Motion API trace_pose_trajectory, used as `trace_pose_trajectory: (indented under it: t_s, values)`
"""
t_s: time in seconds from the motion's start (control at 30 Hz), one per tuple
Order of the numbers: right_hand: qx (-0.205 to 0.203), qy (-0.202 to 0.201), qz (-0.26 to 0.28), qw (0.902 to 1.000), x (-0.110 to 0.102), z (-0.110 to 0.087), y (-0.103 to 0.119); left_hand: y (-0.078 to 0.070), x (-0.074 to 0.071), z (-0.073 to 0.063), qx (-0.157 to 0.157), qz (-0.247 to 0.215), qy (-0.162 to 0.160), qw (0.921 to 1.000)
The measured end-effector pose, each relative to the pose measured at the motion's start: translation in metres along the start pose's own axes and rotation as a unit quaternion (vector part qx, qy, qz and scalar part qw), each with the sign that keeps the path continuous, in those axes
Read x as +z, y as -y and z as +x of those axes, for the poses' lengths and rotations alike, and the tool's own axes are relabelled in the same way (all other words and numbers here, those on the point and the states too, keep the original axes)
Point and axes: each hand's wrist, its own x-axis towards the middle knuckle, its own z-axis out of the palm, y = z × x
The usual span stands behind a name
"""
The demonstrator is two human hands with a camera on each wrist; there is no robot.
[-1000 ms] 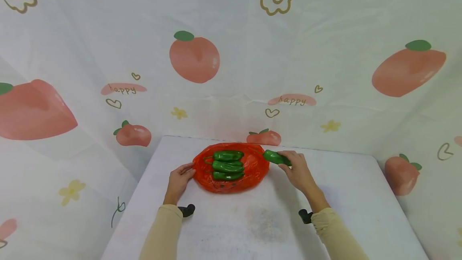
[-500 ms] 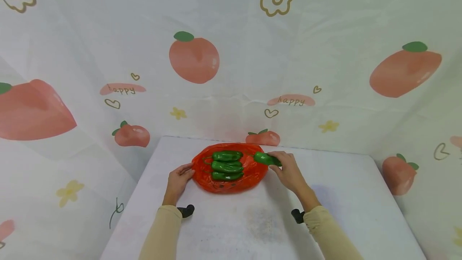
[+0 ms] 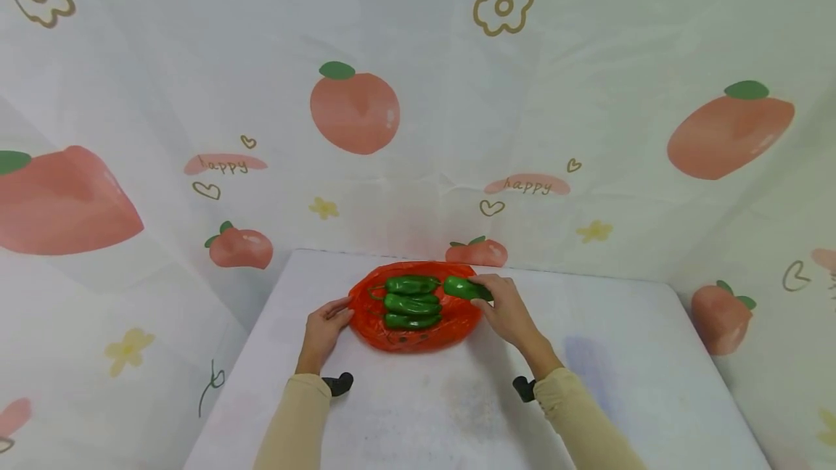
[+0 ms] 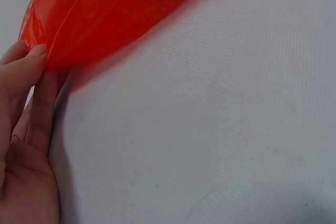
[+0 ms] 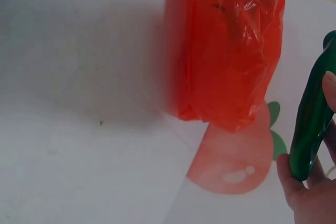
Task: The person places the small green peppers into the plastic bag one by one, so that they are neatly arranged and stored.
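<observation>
A red plastic bag [image 3: 411, 345] lies opened out on the table, with several green peppers [image 3: 411, 304] lined up on it. At its left edge, my left hand [image 3: 323, 331] pinches the plastic between thumb and fingers; the left wrist view shows the thumb [image 4: 21, 72] over the bag's edge [image 4: 105, 35]. My right hand [image 3: 506, 310] holds another green pepper [image 3: 460, 287] over the bag's right part, its stem end toward the row. In the right wrist view this pepper [image 5: 312, 114] sits between thumb and fingers, beside the bag's side [image 5: 226, 51].
The white table [image 3: 418, 412] extends around the bag, its back edge meeting a hanging cloth [image 3: 418, 187] printed with fruit and flowers. Dark camera mounts [image 3: 338, 383] stick out at both wrists.
My right hand has carried its pepper leftward, from beyond the bag's right edge to over the bag near the row. The left hand has stayed at the bag's left edge.
</observation>
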Motion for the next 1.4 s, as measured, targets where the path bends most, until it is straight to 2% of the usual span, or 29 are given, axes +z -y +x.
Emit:
trace_pose_trajectory:
  t_s: [0.2,0.53,1.03,1.2,1.4]
  values:
    - [-0.019,-0.003,0.01,0.9998,0.009,0.004,0.008,-0.001,0.001,-0.001,0.001,0.007,-0.006,1.0]
    - [0.03,0.03,0.028,0.9987,0.026,0.009,0.023,0.001,0.0,0.0,0.007,0.01,-0.004,0.9999]
    - [0.025,0.029,0.004,0.9993,0.043,0.021,0.039,0.001,0.002,0.002,-0.008,0.004,0.001,1.0]
    - [0.027,0.043,0.007,0.9987,0.05,0.027,0.041,0.002,0.002,0.002,-0.007,0.008,0.001,0.9999]
    - [0.056,0.072,0.012,0.9958,0.06,0.033,0.044,0.002,0.001,0.001,-0.011,0.008,0.0,0.9999]
